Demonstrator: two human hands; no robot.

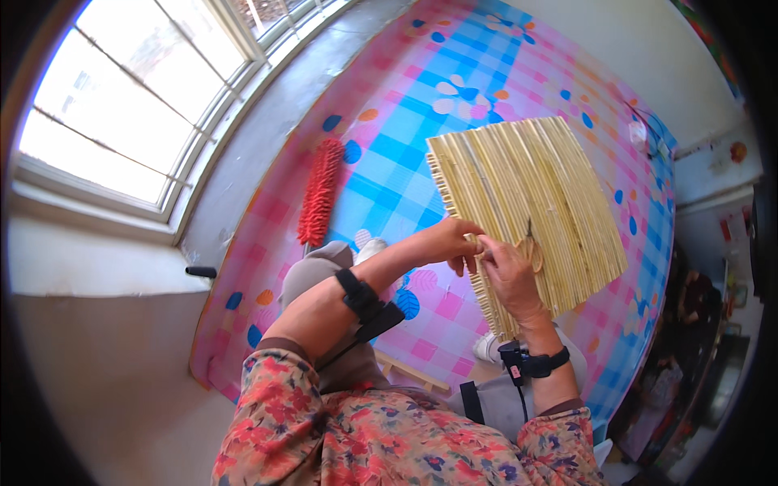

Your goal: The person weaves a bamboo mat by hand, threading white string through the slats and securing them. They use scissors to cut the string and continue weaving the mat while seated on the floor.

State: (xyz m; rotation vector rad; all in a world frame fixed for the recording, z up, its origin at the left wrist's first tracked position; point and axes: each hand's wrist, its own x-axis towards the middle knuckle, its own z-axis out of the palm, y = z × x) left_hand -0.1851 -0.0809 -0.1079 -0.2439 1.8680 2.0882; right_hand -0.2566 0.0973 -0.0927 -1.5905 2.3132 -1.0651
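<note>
A stiff mat of straw-coloured stalks (519,178) laid side by side stands tilted in front of me, a ridged binding along its left edge. At that edge my left hand (450,243) has its fingers bent and closed together. My right hand (510,274) meets it there, thumb and forefinger pinched against the left fingertips. Whatever the two pinch is too small to make out. Beside the right hand's outer fingers, over the mat, is a small pair of scissors (531,249) with tan loops and a dark tip; whether the hand holds it is unclear.
A red fluffy duster (321,193) lies to the left on the pink and blue checked floor sheet (389,170). A wooden bar (412,373) is under my legs. A barred window (121,97) is at the left, a cluttered shelf (689,364) at the right.
</note>
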